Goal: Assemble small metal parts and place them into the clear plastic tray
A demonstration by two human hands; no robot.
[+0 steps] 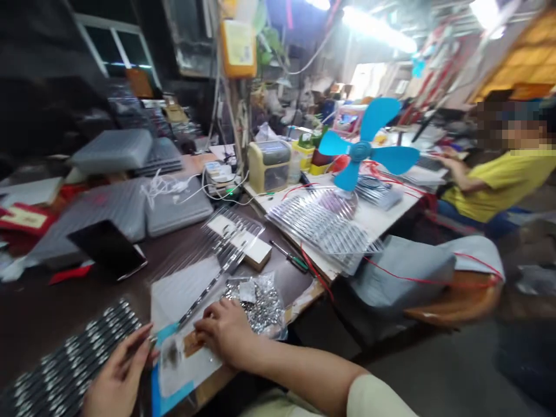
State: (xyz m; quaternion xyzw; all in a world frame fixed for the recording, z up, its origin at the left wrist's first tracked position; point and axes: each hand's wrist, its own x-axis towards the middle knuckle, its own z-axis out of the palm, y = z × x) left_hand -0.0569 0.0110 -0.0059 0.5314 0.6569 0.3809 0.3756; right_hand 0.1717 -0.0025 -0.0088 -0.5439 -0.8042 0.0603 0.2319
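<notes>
My left hand (119, 370) is at the lower left, thumb and fingers pinched together at the edge of a white sheet with blue tape (163, 399). Whatever lies in that pinch is too small to name. My right hand (228, 333) rests over the same sheet, fingers curled down beside a small orange-brown piece (191, 344); its fingertips are partly hidden. Just behind it lies a clear bag of small shiny metal parts (264, 301). Beside my left hand, rows of dark and silver parts (72, 359) are lined up. A ribbed clear plastic tray (186, 284) carries a strip of similar parts.
A tablet or phone (106, 249) leans at the left. A white block (256, 255) and a screwdriver (289, 255) lie farther back. A blue-bladed fan (360, 150) stands over stacked clear trays (321, 226). Another person in a yellow shirt (508, 179) sits at the right.
</notes>
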